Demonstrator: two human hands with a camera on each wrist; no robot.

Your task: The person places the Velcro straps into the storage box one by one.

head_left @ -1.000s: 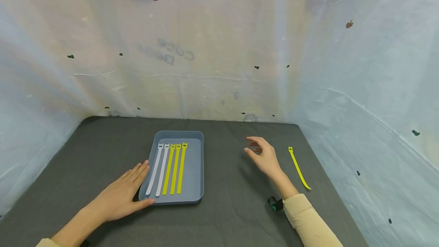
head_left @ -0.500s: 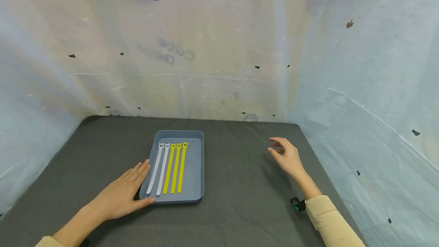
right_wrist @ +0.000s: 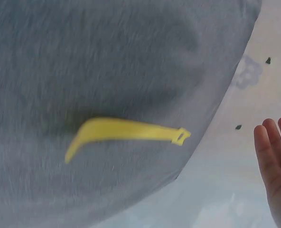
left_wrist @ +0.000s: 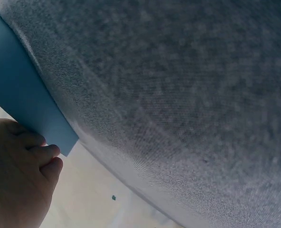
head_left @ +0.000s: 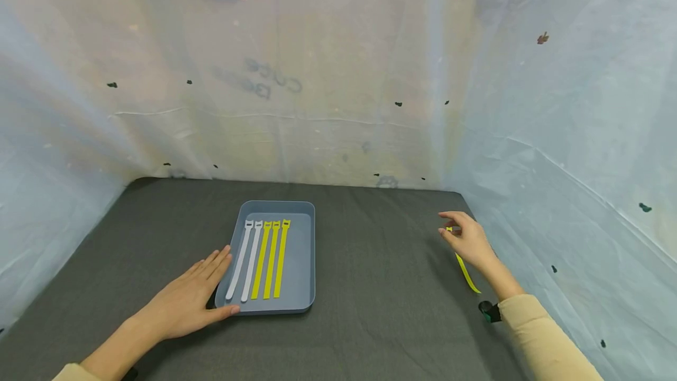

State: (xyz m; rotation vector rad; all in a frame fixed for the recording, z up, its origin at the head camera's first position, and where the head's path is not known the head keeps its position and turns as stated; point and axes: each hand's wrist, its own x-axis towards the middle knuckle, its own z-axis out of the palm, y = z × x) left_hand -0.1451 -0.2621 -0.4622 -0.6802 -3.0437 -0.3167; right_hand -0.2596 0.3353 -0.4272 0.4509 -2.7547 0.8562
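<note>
My left hand [head_left: 185,301] rests with straight fingers against the left side of a blue-grey tray [head_left: 304,269]; its thumb touches the near left corner. In the left wrist view, fingertips lie along the tray's outer wall [left_wrist: 31,99]. Inside the tray, two white cable ties [head_left: 250,263] and three yellow cable ties [head_left: 270,263] lie side by side. At the right, my right hand [head_left: 469,243] hovers over a lone yellow cable tie [head_left: 468,275], partly covering it. The right wrist view shows this cable tie [right_wrist: 126,129] with a curled tail, apart from the loosely bent fingers [right_wrist: 271,147].
A dark grey cloth [head_left: 365,287] covers the table. Translucent plastic sheeting [head_left: 328,75] hangs behind and at both sides, close to the table's edges. A black band [head_left: 489,311] sits at my right wrist.
My right hand has moved right, from beside the tray's right-hand area to over the lone yellow cable tie. The left hand and the tray stay where they were.
</note>
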